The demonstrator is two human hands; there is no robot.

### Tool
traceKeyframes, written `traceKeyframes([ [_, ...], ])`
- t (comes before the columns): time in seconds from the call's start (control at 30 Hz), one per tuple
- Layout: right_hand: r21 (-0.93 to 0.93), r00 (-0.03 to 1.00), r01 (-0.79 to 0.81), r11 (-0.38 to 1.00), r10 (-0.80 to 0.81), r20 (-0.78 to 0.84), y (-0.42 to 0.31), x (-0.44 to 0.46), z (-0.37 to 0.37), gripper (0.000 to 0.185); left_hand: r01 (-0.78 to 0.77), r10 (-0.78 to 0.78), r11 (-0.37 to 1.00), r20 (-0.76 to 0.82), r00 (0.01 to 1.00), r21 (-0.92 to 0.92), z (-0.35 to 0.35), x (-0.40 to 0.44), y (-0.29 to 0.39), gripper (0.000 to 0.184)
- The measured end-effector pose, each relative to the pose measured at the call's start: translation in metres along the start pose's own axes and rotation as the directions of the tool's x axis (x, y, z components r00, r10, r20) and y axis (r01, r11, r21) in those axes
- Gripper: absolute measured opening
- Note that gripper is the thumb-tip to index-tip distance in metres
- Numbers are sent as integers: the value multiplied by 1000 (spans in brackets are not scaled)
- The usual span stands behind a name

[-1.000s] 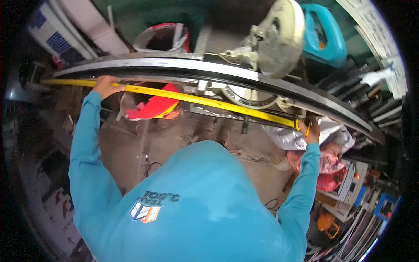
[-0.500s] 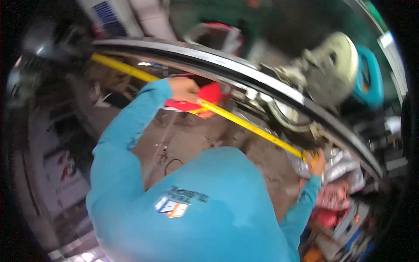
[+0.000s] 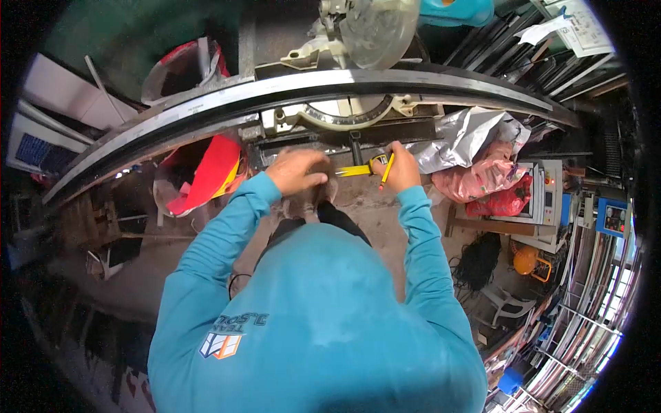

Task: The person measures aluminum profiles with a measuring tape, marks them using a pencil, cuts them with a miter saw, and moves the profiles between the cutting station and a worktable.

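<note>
My right hand [image 3: 403,170] is closed around a tape measure [image 3: 378,162], and a yellow pencil [image 3: 387,170] sticks out from the same grip. A short length of yellow blade [image 3: 353,171] extends from the tape's case toward the left. My left hand [image 3: 297,171] is apart from the blade, its fingers loosely spread with nothing in them. Beyond both hands, a long dark bar with a white strip [image 3: 296,84] lies across a miter saw [image 3: 344,113], whose clear guard [image 3: 379,31] rises behind the bar.
A red and yellow bag [image 3: 210,175] sits at the left. Silver wrapping [image 3: 468,138] and pink plastic bags [image 3: 482,175] are piled at the right. Lengths of dark stock [image 3: 496,41] lean at the far right, and a white chair [image 3: 508,303] stands lower down.
The long yellow tape blade has drawn back to a short length. My left hand has let go of it, both hands are closer together, and the view has turned and steadied.
</note>
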State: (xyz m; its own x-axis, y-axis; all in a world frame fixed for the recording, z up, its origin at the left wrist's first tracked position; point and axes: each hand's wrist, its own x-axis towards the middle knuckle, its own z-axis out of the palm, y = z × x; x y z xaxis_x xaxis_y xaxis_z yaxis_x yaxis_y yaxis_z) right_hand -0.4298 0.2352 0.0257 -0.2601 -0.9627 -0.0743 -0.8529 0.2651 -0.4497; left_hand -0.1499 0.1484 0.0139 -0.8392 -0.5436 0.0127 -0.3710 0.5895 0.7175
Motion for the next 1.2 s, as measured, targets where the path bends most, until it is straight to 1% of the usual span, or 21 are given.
traceKeyframes([
  [0.03,8,998,-9,1000,10,-59,7,6,1,48,-4,4,1000,-5,1000,6,-6,6,-4,43],
  [0.13,-117,989,-44,992,27,-143,34,29,11,61,158,-6,942,-457,890,295,-42,26,-19,58],
  [0.17,-114,989,-34,993,18,-144,42,38,15,61,241,10,904,-580,814,353,-52,29,-32,64],
  [0.23,-173,991,-128,977,118,-67,60,61,29,76,537,-154,726,-660,735,429,-68,34,-60,78],
  [0.27,-260,993,-117,959,108,-49,79,72,49,78,579,-190,693,-666,721,429,-72,35,-84,84],
  [0.33,-228,997,-74,971,69,-34,92,83,67,75,638,-303,645,-626,719,421,-84,38,-113,95],
  [0.4,-143,999,-20,990,15,-30,102,88,76,64,705,-485,606,-532,694,367,-99,50,-96,100],
  [0.43,-141,999,-18,990,14,-30,112,88,74,64,719,-499,594,-537,680,360,-100,55,-88,99],
  [0.5,310,942,-33,950,134,-309,114,89,55,56,721,-452,537,-573,684,438,-94,58,-101,92],
  [0.57,17,839,-193,981,174,-516,108,117,15,44,699,-401,562,-594,698,442,-93,59,-102,82],
  [0.6,147,733,-102,984,174,-657,119,134,3,46,691,-386,574,-599,701,439,-95,62,-102,78],
  [0.63,230,696,-28,973,184,-694,128,151,-11,55,683,-377,587,-599,706,436,-94,64,-103,75],
  [0.67,348,714,-136,927,335,-614,142,171,-21,58,686,-391,585,-592,705,431,-94,64,-103,75],
  [0.77,390,691,-178,903,397,-604,163,215,-32,71,714,-474,554,-542,693,428,-99,72,-105,69],
  [0.8,547,660,-170,820,507,-555,156,223,-35,75,706,-451,569,-559,696,420,-98,73,-106,68],
  [0.87,566,621,-112,816,502,-601,169,240,-24,79,693,-410,591,-587,699,413,-97,71,-101,67],
  [0.9,430,599,-63,900,379,-705,180,251,-21,79,694,-422,598,-579,698,401,-96,71,-102,72],
  [1.0,448,600,39,893,337,-726,175,259,-23,77,704,-393,614,-635,666,358,-90,74,-102,94],
  [1.1,271,527,146,952,157,-835,178,264,-23,73,695,-303,591,-686,662,409,-87,75,-104,100],
  [1.17,339,547,-266,902,431,-718,212,271,-19,66,710,-326,579,-684,653,401,-87,78,-100,99],
  [1.2,315,508,-185,931,366,-780,215,271,-15,65,716,-348,594,-686,639,366,-87,80,-98,99],
])
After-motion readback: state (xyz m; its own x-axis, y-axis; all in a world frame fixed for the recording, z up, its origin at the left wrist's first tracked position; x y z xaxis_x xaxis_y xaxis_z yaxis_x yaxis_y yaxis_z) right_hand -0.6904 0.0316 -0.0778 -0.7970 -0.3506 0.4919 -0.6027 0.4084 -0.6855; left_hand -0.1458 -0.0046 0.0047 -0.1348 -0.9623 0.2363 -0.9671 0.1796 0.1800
